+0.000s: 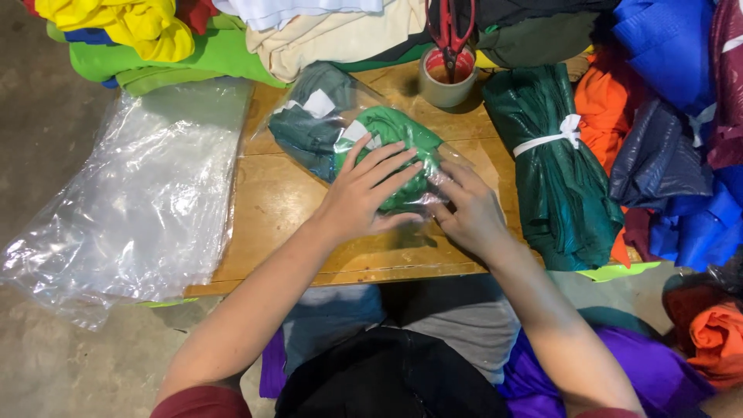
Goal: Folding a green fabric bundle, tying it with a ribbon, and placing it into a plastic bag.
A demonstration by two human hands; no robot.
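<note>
Folded green garment being pressed into a clear plastic bag at the middle of the desk (294, 232).

The left hand (364, 193) lies flat, fingers spread, on the bagged green garment (391, 143); the right hand (470, 213) pinches the bag's near-right edge. Judging by this, the packing step is under way; closing would need the flap held flat. Spare clear bags (139, 209) lie left.

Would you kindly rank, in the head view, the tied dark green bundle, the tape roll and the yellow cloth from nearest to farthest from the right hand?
From the right hand:
1. Tied dark green fabric bundle, just right.
2. Tape roll, above it.
3. Yellow cloth, far top left.
</note>
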